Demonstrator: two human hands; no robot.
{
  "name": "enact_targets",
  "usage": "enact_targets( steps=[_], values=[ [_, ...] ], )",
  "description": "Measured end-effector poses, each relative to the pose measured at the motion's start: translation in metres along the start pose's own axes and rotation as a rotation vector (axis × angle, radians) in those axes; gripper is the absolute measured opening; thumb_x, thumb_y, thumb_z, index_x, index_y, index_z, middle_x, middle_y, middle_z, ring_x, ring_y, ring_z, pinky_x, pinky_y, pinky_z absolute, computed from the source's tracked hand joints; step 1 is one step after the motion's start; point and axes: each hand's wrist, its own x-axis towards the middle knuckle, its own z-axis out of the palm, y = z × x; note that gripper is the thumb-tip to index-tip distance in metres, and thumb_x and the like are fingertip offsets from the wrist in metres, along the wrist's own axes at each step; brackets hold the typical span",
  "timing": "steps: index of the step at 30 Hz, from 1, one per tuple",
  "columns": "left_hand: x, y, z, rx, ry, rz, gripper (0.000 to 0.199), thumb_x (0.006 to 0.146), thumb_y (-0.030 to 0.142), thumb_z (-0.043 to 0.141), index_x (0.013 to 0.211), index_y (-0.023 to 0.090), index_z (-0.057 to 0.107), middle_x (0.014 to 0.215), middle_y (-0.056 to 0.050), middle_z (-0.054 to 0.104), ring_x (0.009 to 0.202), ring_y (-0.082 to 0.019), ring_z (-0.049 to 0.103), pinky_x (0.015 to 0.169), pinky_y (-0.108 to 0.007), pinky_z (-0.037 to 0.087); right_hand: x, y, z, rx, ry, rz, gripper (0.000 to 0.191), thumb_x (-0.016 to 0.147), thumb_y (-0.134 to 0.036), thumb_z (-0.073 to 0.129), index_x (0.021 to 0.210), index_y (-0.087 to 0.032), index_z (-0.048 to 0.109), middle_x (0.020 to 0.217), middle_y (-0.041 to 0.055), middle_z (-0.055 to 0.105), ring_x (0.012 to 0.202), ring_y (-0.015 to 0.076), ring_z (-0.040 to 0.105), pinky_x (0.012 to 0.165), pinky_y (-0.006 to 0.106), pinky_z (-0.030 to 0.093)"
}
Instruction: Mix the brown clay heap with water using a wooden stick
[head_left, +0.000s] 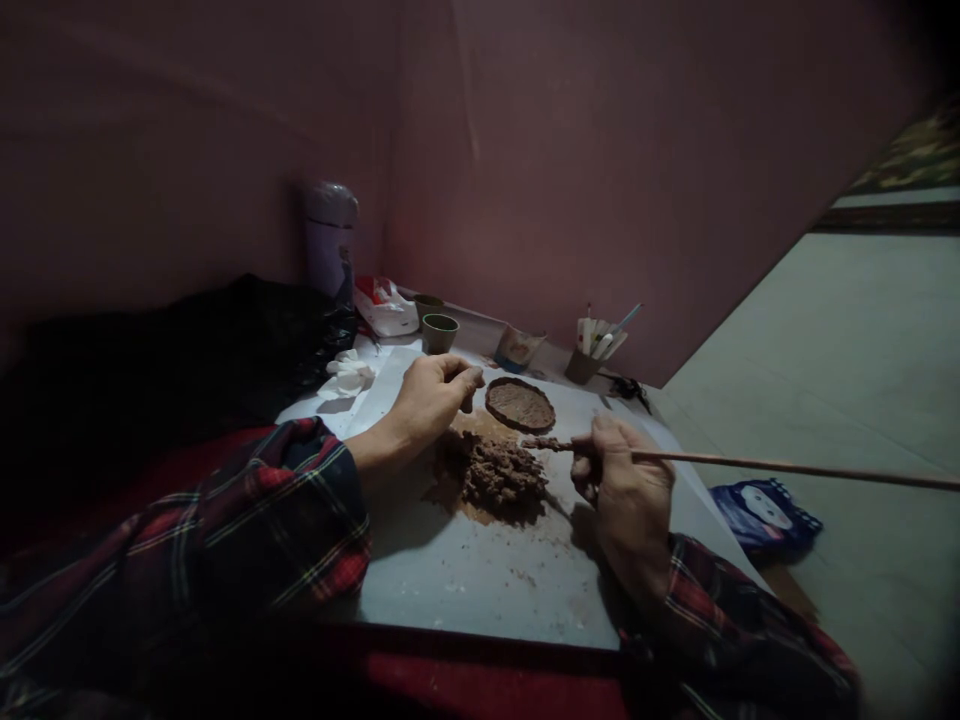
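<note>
A heap of brown, crumbly, wet-looking material (504, 478) lies in the middle of the white sheet (465, 585). Behind it rests a flat round brown piece (519, 403) with a raised, uneven rim. My right hand (626, 480) grips a long thin stick (757, 463), whose left end is coated with the brown material and hangs over the back right of the heap. My left hand (444, 392) hovers above the heap's left side, close to the round piece. Its fingers are bent, thumb and forefinger together; whatever they may pinch is too small to make out.
Along the back stand two small cups (440, 333), a clear container (519, 348) and a pot of brushes and tools (592, 350). Crumpled tissue (349, 374), a purple bottle (330, 240) and a black plastic bag (225, 330) sit at left. A blue packet (766, 515) lies at right.
</note>
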Motion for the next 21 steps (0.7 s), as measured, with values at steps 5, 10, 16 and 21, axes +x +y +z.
enact_targets(
  steps=[5,10,16,21],
  values=[
    [0.0000,-0.0008,-0.0002,0.051,-0.011,0.001,0.020,0.079,0.026,0.055,0.070,0.011,0.066,0.062,-0.004,0.061,0.056,-0.011,0.050,0.055,-0.024,0.039,0.0035,0.0055,-0.0012,-0.173,-0.241,0.050,0.037,0.083,-0.049,0.059,0.064,-0.017,0.055,0.051,-0.0049,0.051,0.041,0.0064,0.040,0.036,0.017,0.032],
    [-0.0013,0.0038,-0.0003,0.090,-0.021,-0.030,0.020,0.079,0.025,0.054,0.068,0.012,0.064,0.060,-0.003,0.060,0.055,-0.011,0.050,0.055,-0.024,0.039,0.0035,0.0013,-0.0028,-0.192,-0.325,0.105,0.041,0.084,-0.050,0.057,0.060,-0.017,0.053,0.048,-0.0048,0.048,0.041,0.0056,0.039,0.036,0.016,0.028],
    [-0.0023,0.0016,0.0023,0.181,-0.148,-0.069,0.019,0.078,0.024,0.054,0.063,0.013,0.060,0.054,0.000,0.055,0.052,-0.011,0.050,0.051,-0.023,0.040,0.0028,-0.0001,-0.0049,-0.110,-0.406,0.160,0.040,0.084,-0.051,0.057,0.065,-0.016,0.057,0.051,-0.0028,0.055,0.039,0.0050,0.041,0.036,0.016,0.030],
    [0.0006,-0.0048,0.0024,0.338,-0.166,0.012,0.011,0.072,0.016,0.056,0.070,0.013,0.066,0.070,-0.004,0.066,0.067,-0.014,0.058,0.063,-0.025,0.046,-0.0008,-0.0008,-0.0053,-0.106,-0.373,0.111,0.039,0.084,-0.049,0.058,0.066,-0.015,0.061,0.050,-0.0020,0.058,0.040,0.0054,0.044,0.037,0.016,0.033]
  ],
)
